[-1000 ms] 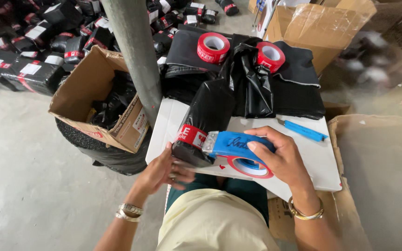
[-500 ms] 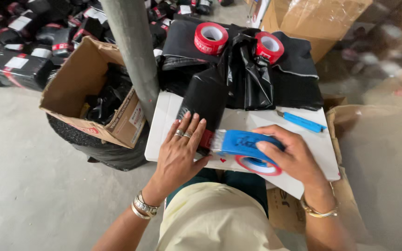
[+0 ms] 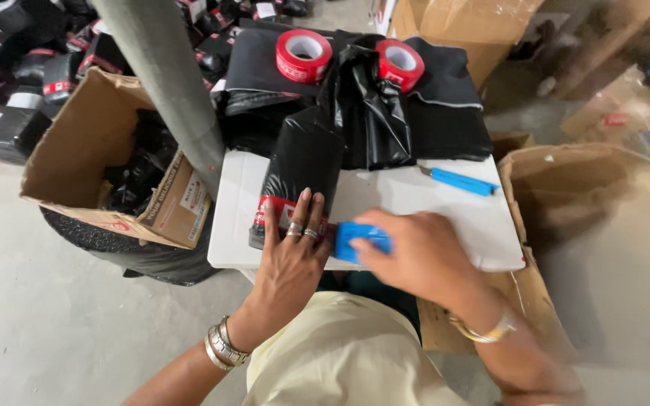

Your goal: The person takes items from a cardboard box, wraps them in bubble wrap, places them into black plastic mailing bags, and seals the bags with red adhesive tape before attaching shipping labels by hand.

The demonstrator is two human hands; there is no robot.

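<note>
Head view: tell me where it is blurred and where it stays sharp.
Head view: the right hand on the blue tape dispenser is smeared by motion blur, as are the cardboard boxes at the right edge; the left hand, black wrapped parcel and red tape rolls stay fairly sharp; lighting is soft, without glare.

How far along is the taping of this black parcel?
Done: red tape band already across the black parcel near its end. In hand: left hand presses the parcel flat; right hand holds the blue tape dispenser beside it. Left: detaching the tape isn't visible yet.
</note>
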